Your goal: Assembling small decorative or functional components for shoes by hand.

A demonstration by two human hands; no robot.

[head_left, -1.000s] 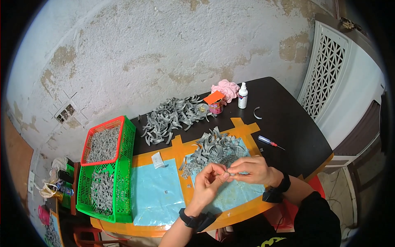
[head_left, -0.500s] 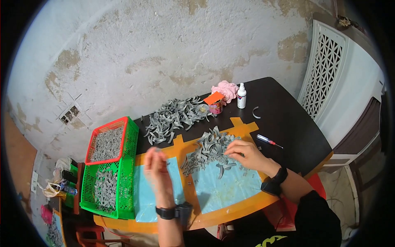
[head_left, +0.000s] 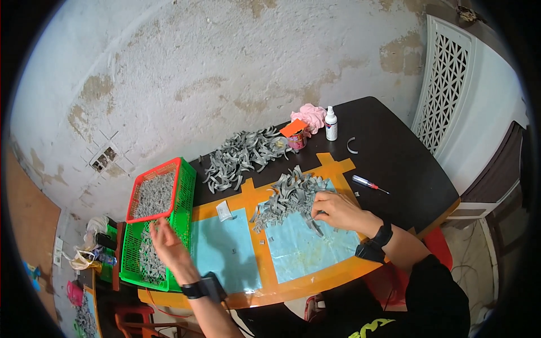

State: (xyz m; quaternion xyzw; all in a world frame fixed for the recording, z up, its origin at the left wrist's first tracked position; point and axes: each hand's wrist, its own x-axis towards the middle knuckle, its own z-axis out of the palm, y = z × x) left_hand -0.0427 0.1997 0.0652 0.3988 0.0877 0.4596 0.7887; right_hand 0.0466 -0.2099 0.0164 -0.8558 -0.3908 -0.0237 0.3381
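Observation:
My left hand (head_left: 171,248) is over the green basket (head_left: 185,217), its fingers apart with nothing visible in them. Grey pieces (head_left: 152,262) lie inside that basket below the hand. At the right, my right hand (head_left: 341,213) is closed at the edge of a heap of grey curved strips (head_left: 293,191). Its fingertips pinch a grey strip (head_left: 316,226) just above the blue sheet (head_left: 301,253); the exact grip is partly hidden. Small grey pieces (head_left: 262,221) are spread along the heap's left side.
A red basket (head_left: 170,213) of grey pieces rests on the green one. Farther back are a larger strip pile (head_left: 242,155), a tin (head_left: 297,142), a pink cloth (head_left: 311,117) and a spray bottle (head_left: 331,125). A screwdriver (head_left: 369,183) lies right; a white packet (head_left: 224,211) lies mid-table.
My left hand has moved left from above the blue sheet to the green basket, uncovering the white packet. My right hand has stayed at the heap, with its fingers lower on the strips.

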